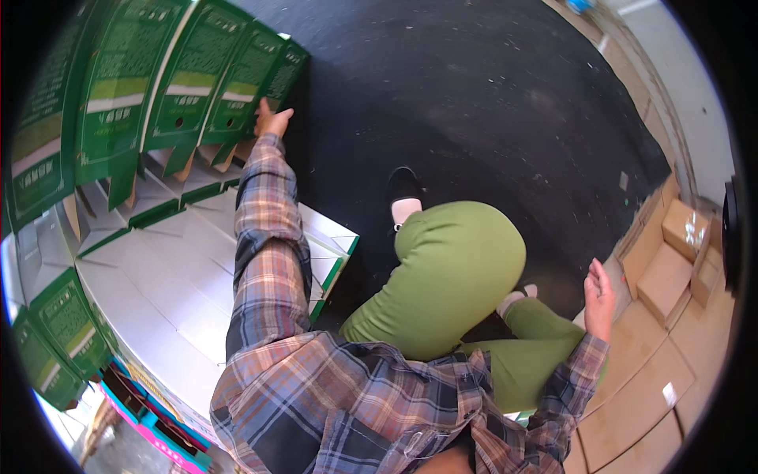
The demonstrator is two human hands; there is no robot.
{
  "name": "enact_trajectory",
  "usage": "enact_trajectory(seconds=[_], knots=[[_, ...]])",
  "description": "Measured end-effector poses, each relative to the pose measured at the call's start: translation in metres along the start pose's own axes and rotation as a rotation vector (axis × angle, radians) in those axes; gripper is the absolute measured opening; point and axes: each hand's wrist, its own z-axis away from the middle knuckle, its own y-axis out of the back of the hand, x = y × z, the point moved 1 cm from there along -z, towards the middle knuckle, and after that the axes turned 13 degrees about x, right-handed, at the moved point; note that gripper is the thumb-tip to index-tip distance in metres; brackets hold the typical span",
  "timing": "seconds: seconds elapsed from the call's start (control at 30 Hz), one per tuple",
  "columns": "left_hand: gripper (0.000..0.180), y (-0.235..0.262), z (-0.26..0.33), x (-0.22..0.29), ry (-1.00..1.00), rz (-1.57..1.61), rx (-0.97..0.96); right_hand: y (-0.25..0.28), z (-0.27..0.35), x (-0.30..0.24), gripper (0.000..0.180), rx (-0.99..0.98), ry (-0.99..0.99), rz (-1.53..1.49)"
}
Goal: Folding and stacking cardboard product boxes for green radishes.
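Observation:
My left hand reaches far forward in a plaid sleeve and rests against the edge of a standing green and white carton, the last in a row of several upright green cartons. My right hand hangs free at my right side with its fingers loosely apart, holding nothing, above flat brown cardboard. Below me are my green trousers and a black shoe on the dark floor.
White flattened carton sheets lie stacked under my left arm. More green cartons stand at the lower left, with pink and blue boxes below them. Small brown cardboard boxes sit at the right edge.

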Motion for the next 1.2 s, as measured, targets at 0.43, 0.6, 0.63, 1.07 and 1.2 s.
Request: enact_trajectory(seconds=[0.43, 0.6, 0.63, 1.07, 1.2], knots=[[0.053, 0.007, 0.149, 0.105, -0.020, 0.558, -0.529, 0.089, 0.082, 0.175, 0.029, 0.693, -0.360, -0.286], [0.044, 0.047, 0.339, 0.236, -0.543, 0.600, -0.545, 0.032, 0.211, 0.417, 0.029, 0.556, -0.916, -0.138], [0.044, 0.064, 0.376, 0.256, -0.690, 0.548, -0.501, 0.007, 0.250, 0.445, 0.030, 0.543, -1.052, -0.265], [0.042, 0.050, 0.523, 0.264, -1.395, 0.122, -0.766, -0.171, 0.450, 0.404, 0.035, 1.044, -1.842, -1.316], [0.041, 0.015, 0.492, 0.240, -1.269, -0.015, -0.774, -0.196, 0.452, 0.417, 0.036, 1.249, -2.039, -1.325]])
